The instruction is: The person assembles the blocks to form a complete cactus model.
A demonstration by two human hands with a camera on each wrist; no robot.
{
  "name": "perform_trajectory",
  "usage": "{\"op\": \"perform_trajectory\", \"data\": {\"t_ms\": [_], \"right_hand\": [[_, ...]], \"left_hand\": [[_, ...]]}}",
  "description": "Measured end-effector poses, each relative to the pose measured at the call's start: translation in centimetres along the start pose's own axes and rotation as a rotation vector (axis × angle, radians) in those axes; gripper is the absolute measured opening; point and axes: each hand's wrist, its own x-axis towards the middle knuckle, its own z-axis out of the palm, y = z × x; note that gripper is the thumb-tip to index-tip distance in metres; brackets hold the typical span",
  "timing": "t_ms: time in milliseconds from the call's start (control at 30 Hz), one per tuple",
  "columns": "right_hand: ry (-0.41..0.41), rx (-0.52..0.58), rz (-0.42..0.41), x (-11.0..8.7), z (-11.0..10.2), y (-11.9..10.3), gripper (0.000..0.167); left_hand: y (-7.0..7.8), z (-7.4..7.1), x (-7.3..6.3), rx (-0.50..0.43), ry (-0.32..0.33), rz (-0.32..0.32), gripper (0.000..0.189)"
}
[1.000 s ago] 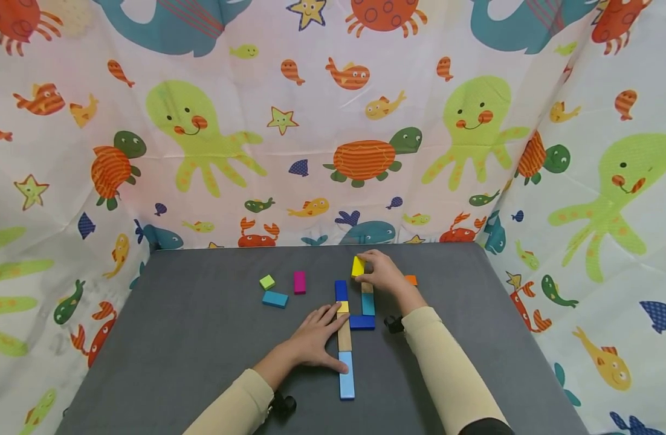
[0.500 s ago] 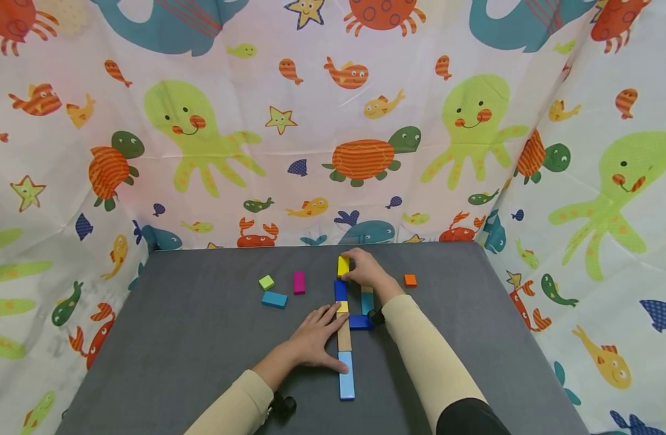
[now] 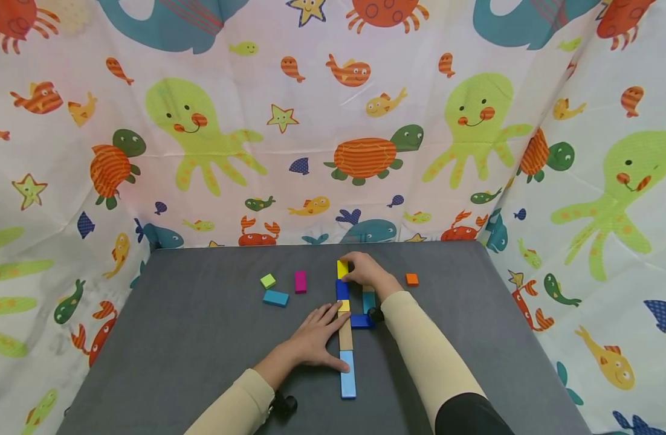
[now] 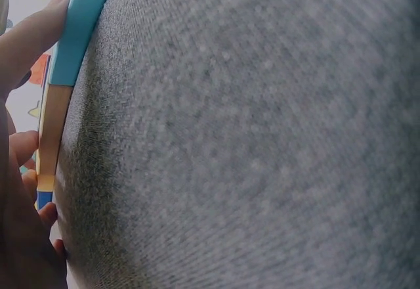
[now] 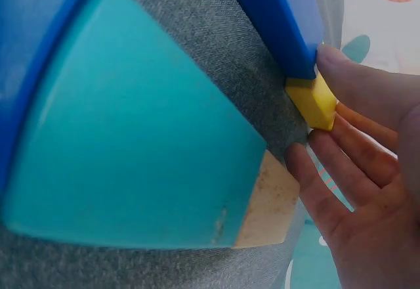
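Note:
A straight column of blocks runs away from the person in the head view: light blue block (image 3: 348, 385), tan block (image 3: 346, 336), small yellow block (image 3: 344, 306) and dark blue block (image 3: 341, 290). At its far end, my right hand (image 3: 368, 273) pinches a bright yellow block (image 3: 341, 269). The right wrist view shows this yellow block (image 5: 311, 103) end to end with the blue one (image 5: 279, 23). My left hand (image 3: 313, 336) lies along the column's left side, fingers spread, thumb on the light blue block and fingertips by the tan and small yellow ones.
From the column's right side a blue block (image 3: 361, 321) branches off, with a teal block (image 3: 368, 301) and a small tan block (image 5: 268, 203) beyond it. An orange block (image 3: 411, 280) lies to the right. Green (image 3: 268, 281), teal (image 3: 275, 298) and magenta blocks (image 3: 300, 282) lie left on the grey table (image 3: 202, 338).
My right hand has carried the yellow block leftward from above the short side branch, then slightly nearer, onto the column's far end. My left hand has stayed in place.

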Motion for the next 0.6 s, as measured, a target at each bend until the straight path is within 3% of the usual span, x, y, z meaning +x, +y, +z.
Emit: {"op": "perform_trajectory", "data": {"t_ms": [333, 600], "right_hand": [[-0.011, -0.063, -0.014, 0.2, 0.16, -0.24, 0.047], [-0.007, -0.074, -0.022, 0.49, 0.36, -0.48, 0.048]], "left_hand": [[-0.04, -0.07, 0.08, -0.019, -0.001, 0.005, 0.12], [-0.11, -0.04, 0.0, -0.01, -0.004, 0.004, 0.12]]}}
